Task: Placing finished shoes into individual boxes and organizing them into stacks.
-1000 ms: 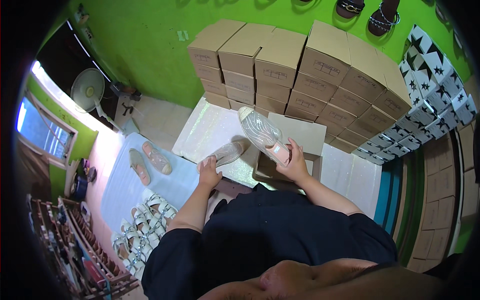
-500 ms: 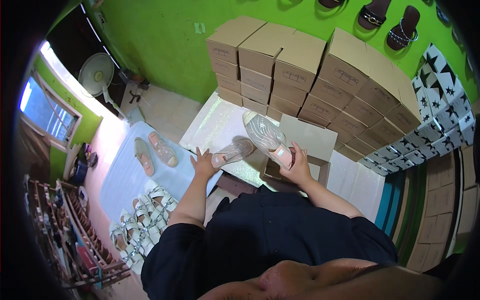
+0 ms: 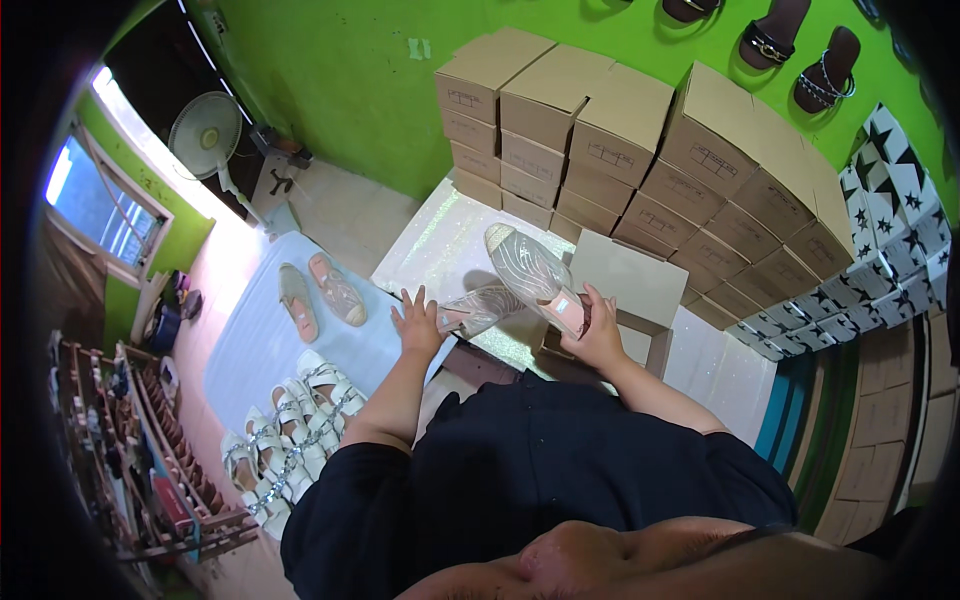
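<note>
My right hand (image 3: 596, 336) grips a beige slip-on shoe (image 3: 527, 264) by its heel end, fingers wrapped round it. Silvery wavy lines cross the shoe's upper, and its toe points away to the far left. A matching slip-on shoe (image 3: 487, 307) lies lower on the glittery white table, partly beneath the held one. Beside its heel is my left hand (image 3: 419, 324), fingers spread; whether it touches the shoe I cannot tell. Behind my right hand stands an open cardboard box (image 3: 630, 268), its lid raised and its inside partly hidden.
Stacked brown shoe boxes (image 3: 610, 150) line the far side of the glittery table (image 3: 420, 235). White boxes with black stars (image 3: 885, 240) rise at the right. On a pale blue surface (image 3: 250, 345) lie two more slip-on shoes (image 3: 337, 290) and several white sandals (image 3: 290, 430).
The view has turned slightly, so the room sits farther right in the picture. Both hands keep nearly the same pose, the right still gripping its shoe.
</note>
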The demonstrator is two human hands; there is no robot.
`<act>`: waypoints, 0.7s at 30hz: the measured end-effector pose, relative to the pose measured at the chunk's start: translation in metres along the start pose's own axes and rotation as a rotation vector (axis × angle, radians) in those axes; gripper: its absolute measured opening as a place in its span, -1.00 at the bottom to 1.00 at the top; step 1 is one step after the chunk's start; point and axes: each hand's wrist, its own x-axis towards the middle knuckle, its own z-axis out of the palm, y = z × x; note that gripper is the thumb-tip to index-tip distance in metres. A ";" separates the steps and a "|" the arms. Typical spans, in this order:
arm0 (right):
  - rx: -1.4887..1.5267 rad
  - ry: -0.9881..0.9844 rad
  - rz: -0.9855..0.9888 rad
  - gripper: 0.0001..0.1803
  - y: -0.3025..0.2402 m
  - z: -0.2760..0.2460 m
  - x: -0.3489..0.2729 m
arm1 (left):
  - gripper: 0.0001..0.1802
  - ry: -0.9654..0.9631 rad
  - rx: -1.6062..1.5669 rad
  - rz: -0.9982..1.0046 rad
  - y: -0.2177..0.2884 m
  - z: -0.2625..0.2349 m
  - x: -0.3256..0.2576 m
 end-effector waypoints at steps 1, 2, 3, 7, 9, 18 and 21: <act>-0.009 -0.007 0.002 0.07 0.000 0.001 0.000 | -0.15 0.005 -0.003 -0.004 -0.002 0.001 -0.001; -0.019 -0.011 0.005 0.07 0.001 0.001 0.001 | -0.15 0.010 -0.006 -0.005 -0.002 0.000 -0.001; -0.020 -0.009 0.005 0.07 0.001 0.002 0.001 | -0.15 0.011 -0.005 -0.003 -0.001 -0.002 -0.001; -0.032 0.001 0.021 0.07 0.002 0.006 0.002 | -0.13 -0.042 0.000 -0.029 0.000 -0.007 -0.002; -0.041 0.003 0.030 0.08 0.002 0.007 0.002 | -0.12 -0.047 -0.004 -0.027 -0.001 -0.007 -0.001; -0.031 0.009 0.030 0.09 0.005 0.010 0.001 | -0.12 -0.010 -0.025 -0.020 -0.010 0.015 0.005; -0.043 0.019 0.049 0.08 0.007 0.010 0.000 | -0.07 -0.013 -0.056 0.000 -0.011 0.016 0.009</act>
